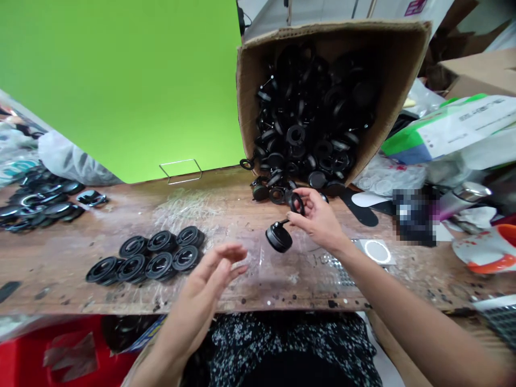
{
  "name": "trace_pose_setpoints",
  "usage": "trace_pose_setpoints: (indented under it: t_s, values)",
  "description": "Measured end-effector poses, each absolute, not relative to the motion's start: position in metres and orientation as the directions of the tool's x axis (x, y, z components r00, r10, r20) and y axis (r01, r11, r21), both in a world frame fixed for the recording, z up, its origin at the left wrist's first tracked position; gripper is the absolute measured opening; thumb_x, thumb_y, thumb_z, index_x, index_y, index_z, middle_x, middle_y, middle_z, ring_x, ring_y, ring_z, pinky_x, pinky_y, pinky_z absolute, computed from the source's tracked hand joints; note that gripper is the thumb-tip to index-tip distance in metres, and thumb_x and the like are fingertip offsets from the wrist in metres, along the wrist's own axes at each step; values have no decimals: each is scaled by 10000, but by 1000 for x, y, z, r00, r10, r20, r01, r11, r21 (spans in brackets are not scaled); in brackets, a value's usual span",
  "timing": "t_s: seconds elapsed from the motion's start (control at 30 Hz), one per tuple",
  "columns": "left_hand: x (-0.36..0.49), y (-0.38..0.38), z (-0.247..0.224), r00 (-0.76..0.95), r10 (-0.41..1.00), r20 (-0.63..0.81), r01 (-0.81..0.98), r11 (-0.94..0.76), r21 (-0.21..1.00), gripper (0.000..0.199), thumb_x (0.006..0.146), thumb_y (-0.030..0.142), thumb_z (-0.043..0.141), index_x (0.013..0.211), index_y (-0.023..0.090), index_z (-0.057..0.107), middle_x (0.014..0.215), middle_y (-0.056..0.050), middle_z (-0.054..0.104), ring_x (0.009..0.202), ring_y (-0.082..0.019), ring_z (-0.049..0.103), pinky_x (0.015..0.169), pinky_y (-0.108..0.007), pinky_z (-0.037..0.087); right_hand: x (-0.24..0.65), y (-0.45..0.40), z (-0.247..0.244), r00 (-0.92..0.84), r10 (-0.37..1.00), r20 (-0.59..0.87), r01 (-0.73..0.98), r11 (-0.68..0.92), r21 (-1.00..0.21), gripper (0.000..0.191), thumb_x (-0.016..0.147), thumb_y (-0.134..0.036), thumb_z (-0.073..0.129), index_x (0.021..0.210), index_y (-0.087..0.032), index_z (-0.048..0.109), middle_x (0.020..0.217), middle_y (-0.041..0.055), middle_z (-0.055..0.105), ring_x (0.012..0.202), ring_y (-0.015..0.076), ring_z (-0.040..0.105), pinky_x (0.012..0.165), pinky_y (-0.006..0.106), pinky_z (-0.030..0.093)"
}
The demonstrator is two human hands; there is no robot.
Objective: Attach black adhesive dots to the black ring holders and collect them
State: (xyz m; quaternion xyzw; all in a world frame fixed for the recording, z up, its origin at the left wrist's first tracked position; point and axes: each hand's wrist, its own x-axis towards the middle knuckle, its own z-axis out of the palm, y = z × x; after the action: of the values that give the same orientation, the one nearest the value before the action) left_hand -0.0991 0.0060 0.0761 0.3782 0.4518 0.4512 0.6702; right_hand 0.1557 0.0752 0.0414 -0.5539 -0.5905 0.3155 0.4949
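My right hand (pixel 316 215) pinches a black part by its ring end. A round black disc (pixel 279 237) hangs from that part on a short metal arm, just above the table. To its left, my left hand (pixel 220 263) is open, slightly blurred, its fingers stretched out towards the disc with nothing in them. Beside the left hand, several folded round black parts (pixel 161 263) sit in two rows on the table. Behind my right hand, a tilted cardboard box (pixel 389 123) holds a heap of similar black ring-and-disc parts (pixel 296 135), some spilling out at its mouth.
A green panel (pixel 133 86) stands at the back left with a wire frame (pixel 181 172) at its foot. Black parts (pixel 44 204) pile up at far left. A bottle (pixel 463 199), plastic bags and an orange-white container (pixel 489 248) crowd the right. A red bin (pixel 24 349) is below the edge.
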Motion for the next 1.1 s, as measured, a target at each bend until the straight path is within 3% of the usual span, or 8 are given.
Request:
trace_pose_setpoints:
  t_s: [0.1,0.2,0.33,0.37,0.47,0.57,0.73,1.1]
  values:
    - [-59,12,44,354,859,-369,-420,499,758,654,785,548,699,1345,287,484,1297,-114,575,1182,-310,556,968,-482,480,149,46,51,39,994,106,-3,107,-994,494,767,-337,669,1182,-226,425,926,6,578,779,140,602,662,297,562]
    - [-34,4,20,509,762,-400,-507,641,577,692,752,610,694,1285,197,535,1186,-152,625,1004,-279,640,855,-417,532,155,23,50,-57,996,66,-51,63,-997,508,768,-328,708,1198,-233,454,1009,39,621,897,155,628,776,317,558]
    - [-33,2,10,455,796,-400,-529,603,598,456,773,427,748,1122,168,613,856,-58,636,740,-168,612,618,-263,515,201,10,30,64,996,67,284,46,-958,395,895,-431,510,1216,-205,465,1098,101,649,885,180,666,737,344,559]
    - [-36,4,10,444,799,-405,-521,598,609,416,775,383,747,1111,180,612,810,-36,616,712,-156,594,591,-250,501,214,9,22,134,987,86,460,15,-888,341,897,-428,485,1144,-195,513,1027,88,665,833,175,665,710,332,551]
    - [-43,11,11,490,760,-427,-475,644,599,327,769,329,727,1037,178,618,769,-23,584,672,-141,564,551,-230,465,239,7,-3,203,974,102,671,-63,-739,155,830,-323,519,825,-192,601,748,42,632,677,184,601,671,345,500]
    - [-43,14,12,551,708,-442,-419,692,587,305,771,373,727,978,181,611,798,-35,589,674,-142,566,536,-224,444,241,8,-26,195,973,125,765,-71,-640,126,791,-234,500,702,-204,584,734,47,590,724,207,566,732,362,467]
    - [-35,14,5,478,688,-547,-352,720,598,387,821,573,626,898,196,589,662,14,523,532,-96,493,438,-178,373,232,17,-45,193,971,144,864,-99,-493,165,826,-185,458,732,-189,594,838,92,588,796,224,564,776,355,449]
    - [-38,12,-10,374,704,-604,-247,704,666,435,812,614,604,879,184,590,583,28,493,467,-90,443,359,-158,331,235,29,-47,166,984,71,928,-131,-348,151,781,-119,521,676,-196,598,754,48,611,697,179,574,668,276,387]
